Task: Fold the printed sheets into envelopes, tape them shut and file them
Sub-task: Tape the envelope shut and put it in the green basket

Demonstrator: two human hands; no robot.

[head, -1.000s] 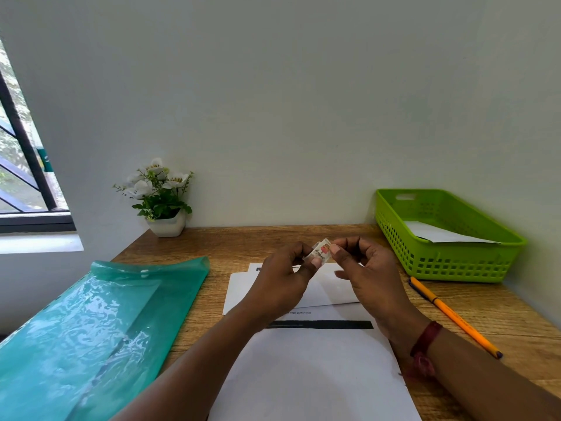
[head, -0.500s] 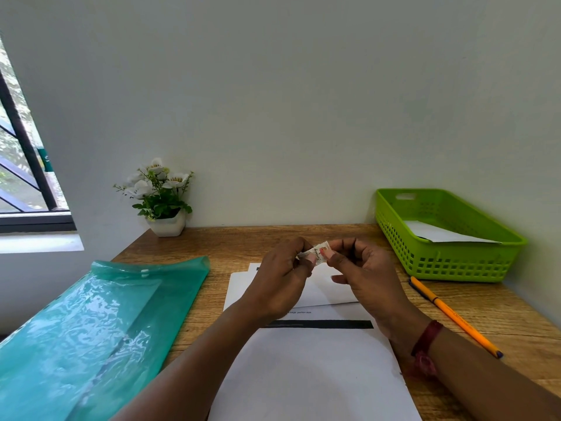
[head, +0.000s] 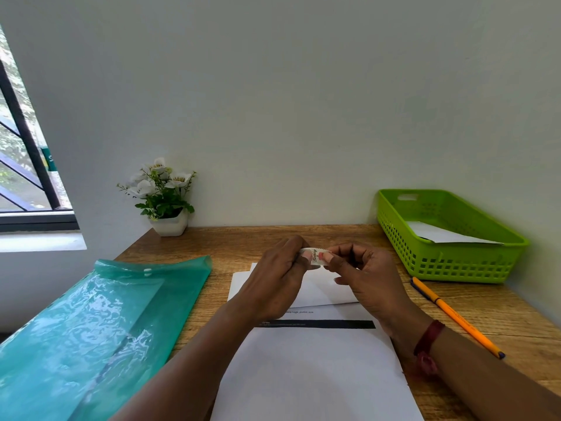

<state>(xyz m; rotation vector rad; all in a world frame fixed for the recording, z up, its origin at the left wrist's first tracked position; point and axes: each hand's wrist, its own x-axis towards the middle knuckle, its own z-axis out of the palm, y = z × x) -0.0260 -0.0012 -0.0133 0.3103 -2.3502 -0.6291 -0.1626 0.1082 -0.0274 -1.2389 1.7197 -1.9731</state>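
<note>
Both hands hold a small printed sticker (head: pixel 316 256) with a scalloped edge above the desk. My left hand (head: pixel 274 284) pinches its left end, and my right hand (head: pixel 362 276) pinches its right end with thumb and forefinger. Below the hands lies a white envelope (head: pixel 321 291), partly hidden by them. It rests on a printed sheet (head: pixel 309 369) with a black bar across it. A teal plastic folder (head: pixel 91 329) lies to the left. A green basket (head: pixel 449 262) at the right holds a white paper (head: pixel 440 233).
An orange pencil (head: pixel 455 314) lies on the wooden desk (head: pixel 227 241) in front of the basket. A small potted plant (head: pixel 164 202) with white flowers stands at the back left against the wall. A window is at the far left.
The sticker has turned between my fingertips and sits a little lower. My fingers have shifted their pinch on it; the hands stay in the same spot above the envelope.
</note>
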